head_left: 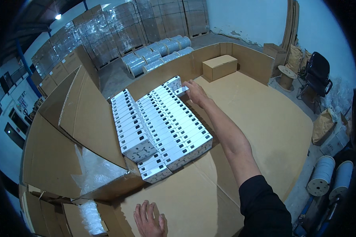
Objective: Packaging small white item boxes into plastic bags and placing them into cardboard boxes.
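Rows of slim white boxes [174, 122] with small dark squares on their edges stand packed side by side on a cardboard sheet. On the left, another row [132, 126] rises higher than the boxes beside it. My right arm reaches out to the far end of the rows, where my right hand [196, 93] closes on a white box [181, 91]; part of that box is hidden by the fingers. Close to the lower edge, my left hand [149, 221] lies palm down with its fingers apart on the cardboard, holding nothing.
A high cardboard wall [146, 79] curves round the far side. A closed brown carton [220, 68] sits in the far corner. Cardboard flaps [91, 118] and clear plastic film [97, 170] are at left. Beyond are wire spools [156, 55], wrapped pallets [124, 27] and a black chair [317, 71].
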Demonstrator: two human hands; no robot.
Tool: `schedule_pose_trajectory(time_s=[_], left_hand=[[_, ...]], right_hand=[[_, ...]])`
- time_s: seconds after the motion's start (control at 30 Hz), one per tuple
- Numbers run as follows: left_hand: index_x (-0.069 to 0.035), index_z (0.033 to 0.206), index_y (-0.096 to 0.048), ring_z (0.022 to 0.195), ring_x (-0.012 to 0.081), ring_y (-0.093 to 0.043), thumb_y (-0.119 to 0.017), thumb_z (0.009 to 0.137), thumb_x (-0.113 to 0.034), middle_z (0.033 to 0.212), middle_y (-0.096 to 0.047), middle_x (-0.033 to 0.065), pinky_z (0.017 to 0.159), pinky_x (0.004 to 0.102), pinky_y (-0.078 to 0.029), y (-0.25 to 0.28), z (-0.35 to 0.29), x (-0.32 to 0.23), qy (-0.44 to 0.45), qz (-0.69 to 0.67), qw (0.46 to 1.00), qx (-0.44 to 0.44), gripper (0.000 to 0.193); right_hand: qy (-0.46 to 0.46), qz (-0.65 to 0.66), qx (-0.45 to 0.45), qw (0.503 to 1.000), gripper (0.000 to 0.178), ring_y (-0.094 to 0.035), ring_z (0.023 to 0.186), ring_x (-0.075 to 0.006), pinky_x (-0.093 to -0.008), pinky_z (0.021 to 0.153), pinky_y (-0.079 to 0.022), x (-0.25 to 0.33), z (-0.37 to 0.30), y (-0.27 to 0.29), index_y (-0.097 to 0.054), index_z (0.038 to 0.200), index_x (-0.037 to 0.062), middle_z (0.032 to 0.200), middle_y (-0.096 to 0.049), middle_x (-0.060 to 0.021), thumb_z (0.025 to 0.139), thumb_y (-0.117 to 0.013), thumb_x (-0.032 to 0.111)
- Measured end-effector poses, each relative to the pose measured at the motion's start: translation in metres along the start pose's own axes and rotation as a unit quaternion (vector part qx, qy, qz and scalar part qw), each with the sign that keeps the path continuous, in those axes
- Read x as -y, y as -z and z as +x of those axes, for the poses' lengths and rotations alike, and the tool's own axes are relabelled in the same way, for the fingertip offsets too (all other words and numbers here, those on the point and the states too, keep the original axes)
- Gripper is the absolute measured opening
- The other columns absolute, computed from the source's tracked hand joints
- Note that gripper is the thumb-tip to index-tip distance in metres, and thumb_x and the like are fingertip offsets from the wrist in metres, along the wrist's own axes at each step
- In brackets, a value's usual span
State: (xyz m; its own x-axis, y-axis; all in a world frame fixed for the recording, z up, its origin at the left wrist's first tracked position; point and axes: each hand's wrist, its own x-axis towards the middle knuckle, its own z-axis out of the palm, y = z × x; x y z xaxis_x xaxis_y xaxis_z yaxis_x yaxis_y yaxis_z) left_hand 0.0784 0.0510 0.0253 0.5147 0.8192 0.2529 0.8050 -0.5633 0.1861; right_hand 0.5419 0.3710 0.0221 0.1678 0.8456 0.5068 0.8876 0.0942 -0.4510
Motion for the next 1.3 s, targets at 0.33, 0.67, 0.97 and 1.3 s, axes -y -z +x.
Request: schedule_pose_trajectory(time_s=[0.33, 0.67, 0.97, 1.3], left_hand=[[-0.005, 0.138, -0.049, 0.141, 0.0416, -0.033, -0.064, 0.089, -0.014, 0.148, -0.044, 0.0181, 0.119, 0.0521, -0.024, -0.007, -0.014, 0.005, 0.09, -0.056, 0.994, 0.015, 0.052], [-0.009, 0.141, -0.049, 0.144, 0.0365, -0.033, -0.059, 0.097, -0.022, 0.15, -0.044, 0.0136, 0.12, 0.0508, -0.023, -0.02, -0.022, 0.01, 0.077, -0.058, 0.995, -0.016, 0.047], [-0.007, 0.139, -0.05, 0.142, 0.037, -0.034, -0.059, 0.098, -0.022, 0.149, -0.045, 0.0152, 0.119, 0.0502, -0.024, -0.017, -0.037, 0.013, 0.065, -0.076, 0.994, -0.042, 0.045], [-0.001, 0.122, -0.06, 0.123, 0.0338, -0.053, -0.065, 0.093, -0.016, 0.125, -0.061, 0.0154, 0.109, 0.0449, -0.038, -0.014, -0.043, 0.03, 0.049, -0.194, 0.969, -0.147, 0.033]], right_hand=[[-0.012, -0.068, 0.005, 0.998, 0.027, -0.059, 0.112, -0.0376, -0.0496, 0.09, -0.05, 0.031, -0.072, 0.075, -0.058, 0.118, 0.0174, 0.118, -0.058, -0.0114, 0.092, -0.065, 0.015], [-0.079, -0.102, -0.004, 0.992, 0.026, -0.06, 0.11, -0.0348, -0.0487, 0.092, -0.049, 0.066, -0.188, 0.152, -0.06, 0.118, 0.0162, 0.113, -0.06, -0.0128, 0.092, -0.065, 0.015], [-0.079, -0.082, 0.017, 0.993, 0.026, -0.06, 0.108, -0.0351, -0.0473, 0.092, -0.049, 0.119, -0.273, 0.169, -0.061, 0.116, 0.0133, 0.108, -0.062, -0.0137, 0.092, -0.067, 0.014], [-0.016, 0.082, 0.096, 0.992, 0.031, -0.06, 0.11, -0.0379, -0.047, 0.093, -0.049, 0.24, -0.302, 0.102, -0.061, 0.119, 0.0091, 0.115, -0.064, -0.0152, 0.089, -0.07, 0.013]])
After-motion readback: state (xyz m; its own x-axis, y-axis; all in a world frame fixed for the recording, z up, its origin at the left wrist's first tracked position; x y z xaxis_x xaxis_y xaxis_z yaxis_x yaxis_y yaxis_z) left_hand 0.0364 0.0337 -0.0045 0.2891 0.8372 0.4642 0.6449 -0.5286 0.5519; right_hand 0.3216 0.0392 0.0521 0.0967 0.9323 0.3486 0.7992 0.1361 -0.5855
